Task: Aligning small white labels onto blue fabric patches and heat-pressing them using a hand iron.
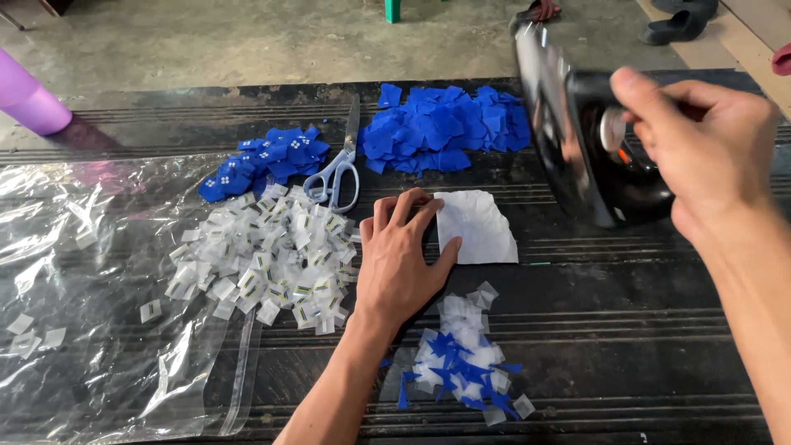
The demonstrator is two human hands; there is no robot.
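My right hand (700, 144) grips the handle of a black clothes iron (577, 132), which is lifted and tilted above the dark table, its shiny soleplate facing left. My left hand (400, 255) lies flat on the table, fingers spread, its fingertips pressing the left edge of a white cloth piece (478, 227). The iron hangs just right of and above that cloth, not touching it.
A pile of blue fabric pieces (445, 128) lies at the back, and a smaller blue stack with white labels (264, 161) beside scissors (339, 177). Small white tags (264, 264) are heaped on clear plastic (74, 272). Blue and white scraps (461, 354) sit near me. A purple cup (29, 95) stands far left.
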